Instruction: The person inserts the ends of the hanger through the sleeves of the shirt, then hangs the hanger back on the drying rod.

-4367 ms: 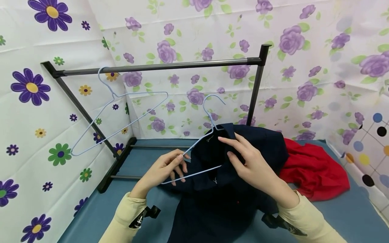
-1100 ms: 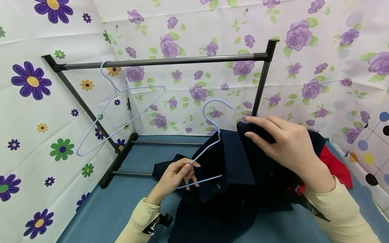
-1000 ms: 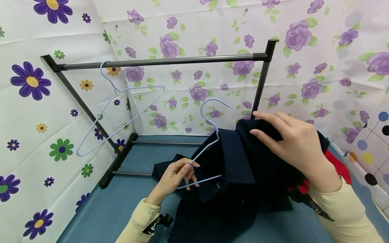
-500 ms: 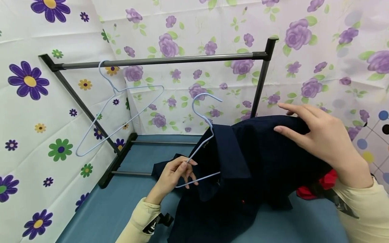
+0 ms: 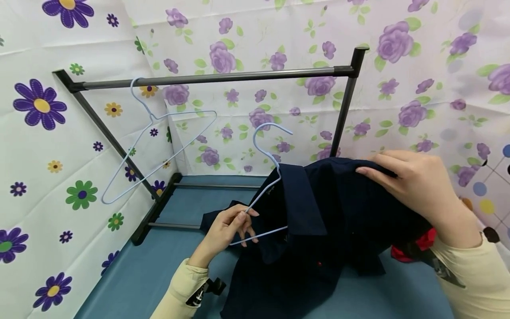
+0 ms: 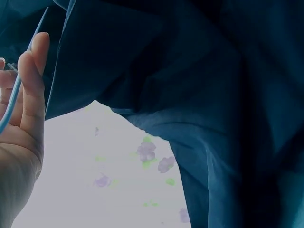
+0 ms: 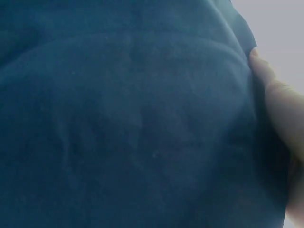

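In the head view my left hand [image 5: 229,223] pinches the sloping upper wire of a light blue clothes hanger [image 5: 259,195] between thumb and forefinger. Its other fingers hang beside the lower wire. The hanger's far side is hidden inside the neck of a navy collared shirt [image 5: 307,201], with the hook standing up clear of the collar. At the shirt's right shoulder area, my right hand [image 5: 418,186] pinches the fabric, thumb in front and fingers behind. The right wrist view shows navy cloth [image 7: 142,118] filling most of the picture, the thumb [image 7: 266,71] at its edge.
Behind the shirt stands a dark metal clothes rack [image 5: 223,78]. A second light blue hanger [image 5: 139,146], without a garment, hangs from its bar at the left. Red cloth [image 5: 414,246] lies partly hidden on the blue table surface [image 5: 159,266]. Floral sheets [image 5: 255,35] enclose the back and sides.
My right hand has slid right from near the collar along the shirt, drawing the shoulder out over the hanger, and now pinches the fabric. My left hand keeps its hold on the hanger.
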